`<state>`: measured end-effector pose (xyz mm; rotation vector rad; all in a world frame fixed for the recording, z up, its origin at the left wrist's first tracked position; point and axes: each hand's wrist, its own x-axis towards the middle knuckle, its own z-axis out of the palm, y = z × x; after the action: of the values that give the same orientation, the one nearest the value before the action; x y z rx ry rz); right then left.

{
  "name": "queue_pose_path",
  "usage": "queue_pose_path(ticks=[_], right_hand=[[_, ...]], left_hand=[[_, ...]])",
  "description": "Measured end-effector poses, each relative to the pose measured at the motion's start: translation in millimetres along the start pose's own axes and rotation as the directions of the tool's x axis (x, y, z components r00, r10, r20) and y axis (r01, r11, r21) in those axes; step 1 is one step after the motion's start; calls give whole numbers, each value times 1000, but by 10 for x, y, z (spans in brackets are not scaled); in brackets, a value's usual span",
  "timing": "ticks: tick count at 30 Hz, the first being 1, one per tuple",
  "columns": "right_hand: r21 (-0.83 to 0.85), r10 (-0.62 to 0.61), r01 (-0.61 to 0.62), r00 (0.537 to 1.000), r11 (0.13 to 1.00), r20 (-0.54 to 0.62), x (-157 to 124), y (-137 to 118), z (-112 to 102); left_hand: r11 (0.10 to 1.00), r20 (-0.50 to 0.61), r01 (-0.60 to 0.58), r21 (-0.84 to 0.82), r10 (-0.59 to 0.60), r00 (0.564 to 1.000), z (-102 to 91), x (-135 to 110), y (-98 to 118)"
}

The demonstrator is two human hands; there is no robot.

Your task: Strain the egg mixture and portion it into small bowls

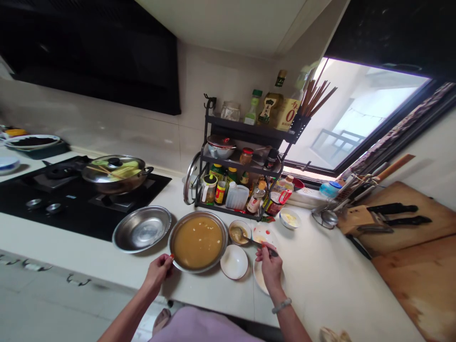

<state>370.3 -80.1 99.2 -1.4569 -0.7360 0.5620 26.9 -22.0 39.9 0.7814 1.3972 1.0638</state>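
Observation:
A wide metal bowl (170, 247) of brown liquid with pale bits floating on it sits on the counter. My left hand (160, 271) pinches its near-left rim. In my right hand (270, 266) is a spoon (252, 241), its tip dipped in a small bowl (239, 225) of brownish sauce. Just below that stands a small white bowl (234, 262). A white dish (260, 279) lies partly hidden under my right hand, and a red-dotted dish (262, 232) is behind it. An empty metal bowl (142, 230) rests to the left.
On the black stove (89, 209) stands a lidded pan (114, 175) with green food inside. A black rack (245, 166) holds bottles and jars at the back. To the right are a small bowl of pale pieces (290, 219), a knife block (356, 219) and wooden boards (420, 275).

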Motion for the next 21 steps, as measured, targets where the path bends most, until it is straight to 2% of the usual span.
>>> queue_pose_path(ticks=[5,15,21], right_hand=[[108,37,-32,998,994,-49,62,-86,-61],[180,68,-49,992,982,-104,112,-114,-167],[178,39,-20,994,984,-104,115,-249,-179]], left_hand=[[1000,1,-3,0,3,1000,3,-2,0],[1000,8,5,14,-5,1000,-4,12,-13],[1000,8,5,-1,-5,1000,4,-4,12]])
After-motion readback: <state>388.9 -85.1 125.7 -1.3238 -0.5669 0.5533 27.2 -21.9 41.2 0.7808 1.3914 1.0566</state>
